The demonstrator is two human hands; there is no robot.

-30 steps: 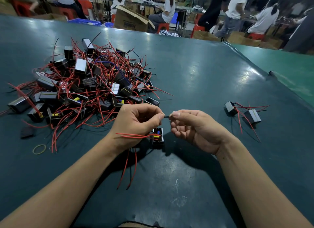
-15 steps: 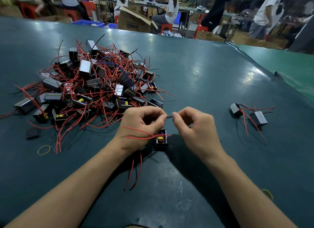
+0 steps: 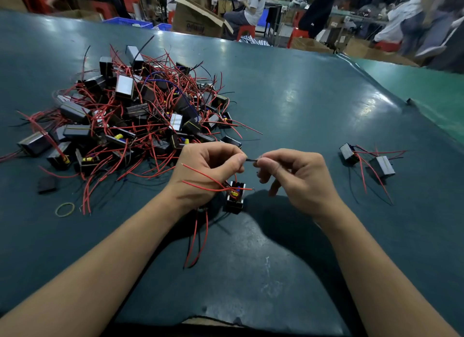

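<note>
A small black box-shaped component (image 3: 235, 197) with yellow and blue parts inside sits on the dark green table (image 3: 288, 105) below my hands. Red wires run from it across my left hand (image 3: 204, 174) and down toward me. A thin black wire (image 3: 251, 160) spans the gap between my hands. My left hand pinches one end between thumb and forefinger. My right hand (image 3: 295, 177) pinches the other end the same way, its other fingers curled.
A big heap of the same black components tangled in red wires (image 3: 130, 115) covers the table's left. Two separate components with wires (image 3: 366, 161) lie at the right. A rubber band (image 3: 64, 209) and a flat black piece (image 3: 47, 184) lie at the left. People sit beyond the far edge.
My hands hold the same pinch on the black wire throughout. My right hand has turned slightly, its lower fingers opening out a little. The camera view has shifted.
</note>
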